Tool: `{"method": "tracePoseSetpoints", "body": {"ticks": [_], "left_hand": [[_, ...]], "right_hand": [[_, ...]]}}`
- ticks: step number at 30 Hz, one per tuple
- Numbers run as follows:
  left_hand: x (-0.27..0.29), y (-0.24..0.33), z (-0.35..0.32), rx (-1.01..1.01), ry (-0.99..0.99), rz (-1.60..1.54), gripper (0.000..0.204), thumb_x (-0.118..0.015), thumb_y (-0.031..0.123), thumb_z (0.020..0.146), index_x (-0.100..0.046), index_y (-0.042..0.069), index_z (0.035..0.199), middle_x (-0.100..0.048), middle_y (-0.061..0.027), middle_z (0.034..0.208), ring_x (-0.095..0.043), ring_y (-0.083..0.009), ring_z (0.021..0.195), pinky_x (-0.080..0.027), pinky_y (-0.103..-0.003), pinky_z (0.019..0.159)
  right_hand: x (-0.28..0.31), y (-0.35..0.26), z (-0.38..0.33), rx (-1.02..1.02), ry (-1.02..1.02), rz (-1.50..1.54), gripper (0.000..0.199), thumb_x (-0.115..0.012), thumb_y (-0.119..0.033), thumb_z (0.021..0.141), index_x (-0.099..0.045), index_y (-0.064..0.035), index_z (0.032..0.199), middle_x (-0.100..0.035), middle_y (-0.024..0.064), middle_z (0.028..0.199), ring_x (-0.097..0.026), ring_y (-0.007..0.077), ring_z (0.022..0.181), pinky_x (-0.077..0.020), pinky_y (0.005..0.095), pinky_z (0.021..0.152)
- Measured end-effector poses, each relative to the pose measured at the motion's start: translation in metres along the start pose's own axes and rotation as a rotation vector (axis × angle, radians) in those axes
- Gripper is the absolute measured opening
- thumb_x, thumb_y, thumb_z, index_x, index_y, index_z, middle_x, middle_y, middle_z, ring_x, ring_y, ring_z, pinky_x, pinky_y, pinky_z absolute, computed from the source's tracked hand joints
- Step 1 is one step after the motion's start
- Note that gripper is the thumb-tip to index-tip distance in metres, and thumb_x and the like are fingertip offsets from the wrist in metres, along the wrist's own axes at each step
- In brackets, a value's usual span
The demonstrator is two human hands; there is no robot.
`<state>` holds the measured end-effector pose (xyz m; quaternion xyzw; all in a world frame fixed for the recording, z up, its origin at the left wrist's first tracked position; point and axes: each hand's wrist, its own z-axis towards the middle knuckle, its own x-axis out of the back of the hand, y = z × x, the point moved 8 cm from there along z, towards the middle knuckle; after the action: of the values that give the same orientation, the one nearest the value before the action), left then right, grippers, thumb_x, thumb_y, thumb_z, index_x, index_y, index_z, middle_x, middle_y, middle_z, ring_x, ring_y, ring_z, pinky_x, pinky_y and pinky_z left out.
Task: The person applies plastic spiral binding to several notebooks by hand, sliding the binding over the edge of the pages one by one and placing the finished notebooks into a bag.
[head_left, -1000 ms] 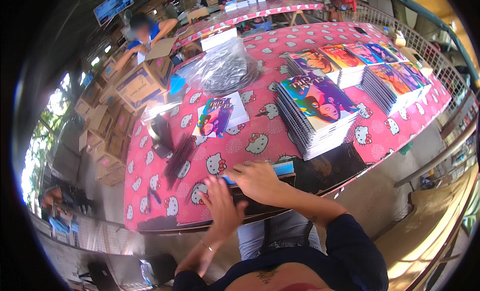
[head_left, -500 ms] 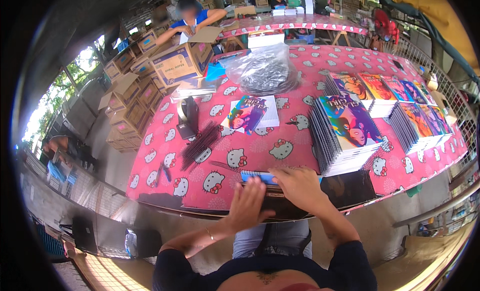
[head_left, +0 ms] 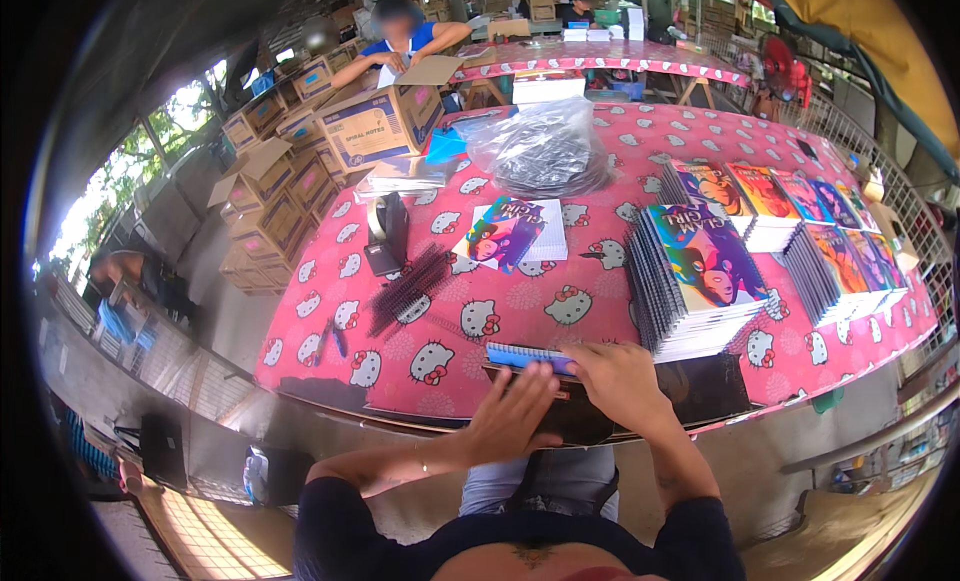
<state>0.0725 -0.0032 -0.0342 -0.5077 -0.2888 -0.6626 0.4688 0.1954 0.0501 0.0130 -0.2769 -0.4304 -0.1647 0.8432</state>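
Observation:
At the table's near edge stands a notebook (head_left: 525,355), its spine edge up, with a row of wire loops or holes along it and a blue-violet cover showing. My right hand (head_left: 622,383) is closed over the notebook's right end, thumb and fingers bent around the edge. My left hand (head_left: 512,409) lies with straight fingers against the near side of the notebook, gripping nothing. Beneath both hands is a dark board or machine (head_left: 575,416), mostly hidden. Left of the notebook lies a loose pile of black spiral wires (head_left: 408,289). Pliers (head_left: 330,341) rest further left.
A stack of spiral notebooks (head_left: 700,271) stands close by my right hand, with more stacks (head_left: 850,256) beyond. A tape dispenser (head_left: 386,236), loose covers (head_left: 510,231) and a plastic bag of black coils (head_left: 540,151) sit farther back. Across the table, a person works at a cardboard box (head_left: 380,126).
My left hand has slid slightly right along the notebook, and more of the cover's blue-violet side shows. My right hand stays on its right end. The whole view has shifted a little.

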Motion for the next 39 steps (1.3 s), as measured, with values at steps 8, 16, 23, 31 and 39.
{"method": "tracePoseSetpoints", "body": {"ticks": [8, 16, 23, 31, 39], "left_hand": [[-0.022, 0.021, -0.028, -0.155, 0.064, -0.157, 0.085, -0.062, 0.048, 0.092, -0.035, -0.006, 0.151, -0.031, -0.0252, 0.161, -0.026, -0.0380, 0.152, -0.021, -0.062, 0.119], [-0.012, 0.020, -0.010, -0.147, 0.184, 0.175, 0.085, -0.058, 0.057, 0.090, -0.046, -0.008, 0.144, -0.040, -0.0318, 0.153, -0.037, -0.0440, 0.145, -0.018, -0.068, 0.117], [-0.014, 0.026, -0.007, -0.164, 0.073, -0.010, 0.086, -0.052, 0.059, 0.094, -0.039, -0.007, 0.149, -0.039, -0.0285, 0.155, -0.035, -0.0433, 0.146, -0.020, -0.067, 0.116], [-0.016, 0.026, -0.009, -0.213, 0.199, 0.015, 0.089, -0.048, 0.058, 0.096, -0.032, -0.010, 0.151, -0.034, -0.0291, 0.158, -0.029, -0.0447, 0.149, -0.016, -0.065, 0.119], [0.001, 0.034, 0.011, -0.226, 0.259, 0.012, 0.088, -0.046, 0.065, 0.095, -0.042, -0.006, 0.148, -0.040, -0.0261, 0.155, -0.034, -0.0409, 0.148, -0.020, -0.063, 0.119]], "right_hand": [[-0.003, 0.001, 0.006, -0.041, -0.014, 0.024, 0.035, -0.070, -0.021, 0.088, -0.063, -0.0116, 0.122, -0.074, 0.0105, 0.091, -0.071, 0.0323, 0.076, -0.0530, 0.0439, 0.066], [0.004, 0.046, -0.037, -0.168, 0.337, 0.735, 0.067, -0.085, -0.011, 0.079, -0.054, -0.0083, 0.138, -0.074, 0.0164, 0.106, -0.072, 0.0216, 0.094, -0.0544, 0.0334, 0.085], [-0.043, 0.055, -0.044, -0.357, 0.385, 0.968, 0.040, -0.080, -0.005, 0.086, -0.063, -0.0033, 0.121, -0.075, 0.0083, 0.094, -0.069, 0.0112, 0.087, -0.0541, 0.0267, 0.079], [-0.041, 0.043, -0.045, -0.253, 0.179, 0.871, 0.029, -0.069, -0.014, 0.095, -0.065, 0.0012, 0.120, -0.074, 0.0118, 0.093, -0.066, 0.0106, 0.085, -0.0519, 0.0285, 0.076], [-0.042, 0.042, -0.032, -0.180, 0.135, 0.873, 0.028, -0.066, -0.007, 0.093, -0.068, -0.0003, 0.120, -0.073, 0.0148, 0.095, -0.064, 0.0142, 0.079, -0.0513, 0.0317, 0.072]]}}
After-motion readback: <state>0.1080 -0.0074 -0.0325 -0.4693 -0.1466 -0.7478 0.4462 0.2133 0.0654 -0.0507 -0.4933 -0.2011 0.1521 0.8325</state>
